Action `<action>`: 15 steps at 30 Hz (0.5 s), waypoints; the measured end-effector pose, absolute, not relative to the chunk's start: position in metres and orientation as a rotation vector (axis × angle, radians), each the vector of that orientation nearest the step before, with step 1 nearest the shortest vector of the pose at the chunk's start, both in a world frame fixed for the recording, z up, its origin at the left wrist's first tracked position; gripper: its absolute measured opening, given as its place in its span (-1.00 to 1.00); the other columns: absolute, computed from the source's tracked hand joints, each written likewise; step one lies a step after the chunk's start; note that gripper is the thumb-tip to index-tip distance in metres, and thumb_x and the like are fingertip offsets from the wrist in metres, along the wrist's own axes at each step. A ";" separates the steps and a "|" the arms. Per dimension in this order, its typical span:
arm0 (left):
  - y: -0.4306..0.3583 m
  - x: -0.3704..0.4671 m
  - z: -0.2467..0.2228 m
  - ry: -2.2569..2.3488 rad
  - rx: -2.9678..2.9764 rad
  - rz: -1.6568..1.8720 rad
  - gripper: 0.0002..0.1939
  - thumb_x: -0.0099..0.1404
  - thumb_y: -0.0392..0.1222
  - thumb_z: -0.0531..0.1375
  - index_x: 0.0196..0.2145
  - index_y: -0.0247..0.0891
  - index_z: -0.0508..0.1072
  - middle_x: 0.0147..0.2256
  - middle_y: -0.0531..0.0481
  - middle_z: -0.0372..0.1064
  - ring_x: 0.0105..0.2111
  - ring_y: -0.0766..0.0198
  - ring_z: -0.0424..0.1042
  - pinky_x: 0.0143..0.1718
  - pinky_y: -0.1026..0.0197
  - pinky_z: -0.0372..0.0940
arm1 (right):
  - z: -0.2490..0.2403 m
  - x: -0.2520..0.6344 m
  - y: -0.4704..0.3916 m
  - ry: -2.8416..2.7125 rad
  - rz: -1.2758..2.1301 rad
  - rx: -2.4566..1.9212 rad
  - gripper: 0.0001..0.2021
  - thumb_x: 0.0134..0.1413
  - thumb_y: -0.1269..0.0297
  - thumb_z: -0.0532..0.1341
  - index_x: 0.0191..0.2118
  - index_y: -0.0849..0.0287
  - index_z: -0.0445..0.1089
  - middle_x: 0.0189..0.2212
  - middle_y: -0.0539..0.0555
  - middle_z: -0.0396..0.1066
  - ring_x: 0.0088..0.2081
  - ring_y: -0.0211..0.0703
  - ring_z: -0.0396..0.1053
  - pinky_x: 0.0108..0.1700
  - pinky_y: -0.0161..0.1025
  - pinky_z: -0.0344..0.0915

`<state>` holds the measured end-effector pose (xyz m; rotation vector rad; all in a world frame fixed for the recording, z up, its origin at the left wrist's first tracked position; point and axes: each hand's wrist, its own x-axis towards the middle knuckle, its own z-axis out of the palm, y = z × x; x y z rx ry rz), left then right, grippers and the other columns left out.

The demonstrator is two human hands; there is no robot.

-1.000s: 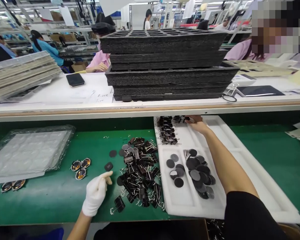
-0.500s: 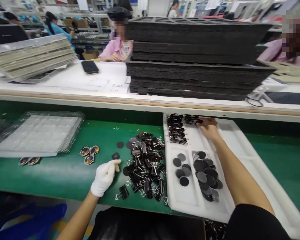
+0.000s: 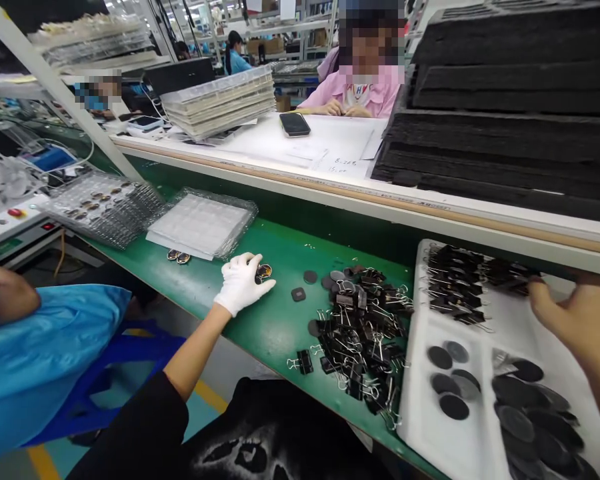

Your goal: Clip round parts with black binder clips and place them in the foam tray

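Observation:
My left hand (image 3: 243, 285), in a white glove, reaches over small round parts with shiny rims and orange-and-black centres. One round part (image 3: 264, 272) shows between its spread thumb and fingers; others are hidden beneath the hand. My bare right hand (image 3: 577, 317) is at the right edge, blurred, thumb apart from the fingers. Its thumb tip is by the end of a row of black binder clips (image 3: 505, 275) in the white foam tray (image 3: 413, 373). Loose binder clips (image 3: 360, 333) lie heaped between my hands. Black discs (image 3: 454, 405) fill lower tray compartments.
Left of my hand lie two more round parts (image 3: 179, 257), a clear plastic tray stack (image 3: 200, 223) and trays holding round parts (image 3: 105, 203). A shelf edge (image 3: 330, 190) runs above the green bench, carrying black trays (image 3: 505, 127). A blue-clad co-worker (image 3: 45, 347) sits at left.
My view has swung left. My left hand has moved left from beside the clip heap to the round parts, its fingers opening. My right hand stays by the clip row, its thumb now apart.

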<state>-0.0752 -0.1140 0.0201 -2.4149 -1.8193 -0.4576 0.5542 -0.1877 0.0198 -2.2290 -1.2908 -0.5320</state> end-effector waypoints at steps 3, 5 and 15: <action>-0.085 -0.074 0.034 -1.740 -2.517 -0.075 -0.51 0.22 0.22 0.31 -0.04 -0.16 0.60 0.06 -0.25 0.41 0.10 -0.20 0.30 0.13 -0.22 0.07 | 0.054 0.474 -0.179 -1.373 -0.364 -2.143 -0.67 0.20 0.09 0.17 -0.20 0.20 0.60 -0.47 0.40 0.47 -0.24 0.24 0.41 -0.21 0.09 0.10; -0.071 -0.063 0.039 -1.634 -2.602 0.079 -0.58 0.26 0.20 0.28 -0.16 -0.20 0.62 -0.03 -0.27 0.43 0.06 -0.20 0.30 0.14 -0.25 0.02 | 0.071 0.407 -0.174 -1.610 -0.265 -1.941 -0.69 0.25 0.20 0.11 -0.14 0.16 0.59 -0.25 0.32 0.57 -0.11 0.16 0.45 -0.12 0.03 0.14; -0.045 0.003 0.023 -1.425 -2.832 0.053 -0.55 0.30 0.15 0.22 0.00 -0.17 0.52 -0.08 -0.19 0.46 -0.02 -0.11 0.37 0.01 -0.10 0.13 | 0.062 0.211 -0.086 -2.644 0.682 -1.618 -0.49 0.05 0.42 0.43 0.16 0.13 0.49 0.08 0.27 0.45 0.05 0.14 0.44 -0.03 -0.15 0.27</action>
